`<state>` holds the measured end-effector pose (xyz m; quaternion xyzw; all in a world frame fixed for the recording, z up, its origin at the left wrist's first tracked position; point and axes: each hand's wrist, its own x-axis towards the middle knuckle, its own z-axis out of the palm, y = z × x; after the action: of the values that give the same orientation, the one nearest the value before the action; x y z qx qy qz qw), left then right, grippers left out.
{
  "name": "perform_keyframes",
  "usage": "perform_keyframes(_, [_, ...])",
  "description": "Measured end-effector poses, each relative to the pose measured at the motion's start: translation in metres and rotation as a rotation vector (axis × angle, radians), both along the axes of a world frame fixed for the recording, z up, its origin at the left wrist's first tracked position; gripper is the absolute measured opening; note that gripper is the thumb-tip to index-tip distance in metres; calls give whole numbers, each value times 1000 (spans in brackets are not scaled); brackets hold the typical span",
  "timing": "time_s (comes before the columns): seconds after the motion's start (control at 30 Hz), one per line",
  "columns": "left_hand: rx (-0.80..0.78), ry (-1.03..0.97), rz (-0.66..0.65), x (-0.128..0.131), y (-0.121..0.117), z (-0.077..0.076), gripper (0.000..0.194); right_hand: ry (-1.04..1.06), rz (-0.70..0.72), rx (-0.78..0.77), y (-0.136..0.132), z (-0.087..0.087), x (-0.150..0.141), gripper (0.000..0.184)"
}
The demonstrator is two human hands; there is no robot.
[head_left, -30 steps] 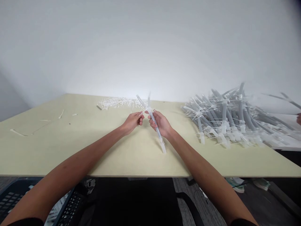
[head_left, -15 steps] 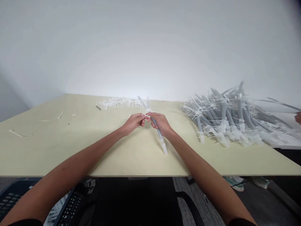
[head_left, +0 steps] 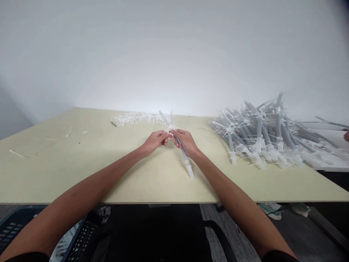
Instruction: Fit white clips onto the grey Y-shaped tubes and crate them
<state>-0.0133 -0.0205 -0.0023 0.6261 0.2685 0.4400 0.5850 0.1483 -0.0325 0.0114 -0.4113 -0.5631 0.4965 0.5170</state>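
Observation:
Over the middle of the table, my right hand (head_left: pixel 186 141) is closed around a translucent grey tube (head_left: pixel 185 157) that branches at its far end and carries a clear fitting at its near end. My left hand (head_left: pixel 156 142) meets it fingertip to fingertip, just below the branching joint. Its thumb and fingers pinch a thin white cable tie, mostly hidden by the fingers. Behind both hands lies a heap of small white cable ties (head_left: pixel 137 118).
A large pile of similar tube assemblies (head_left: pixel 259 134) covers the table's right side. Loose white strips (head_left: pixel 19 154) and a small grey piece (head_left: pixel 113 124) lie to the left. A blue basket (head_left: pixel 73 240) stands below. Another person's hand (head_left: pixel 346 136) shows at the right edge.
My hands and the tube stay nearly in place; the white strip between my fingertips shows less now. At the far right, the other person's hand and a thin tube have shifted slightly.

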Motion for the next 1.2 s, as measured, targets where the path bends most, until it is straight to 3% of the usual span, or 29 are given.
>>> perform_keyframes(0.33, [-13,-2,129,5,-1,0,30,1,45,31,-1,0,-3,31])
perform_keyframes(0.7, [-46,-124,0,1,0,2,28,-74,-25,59,0,-1,-3,37])
perform_keyframes(1.2, [-14,-23,83,3,-2,7,22,-129,-100,90,-2,2,-2,34])
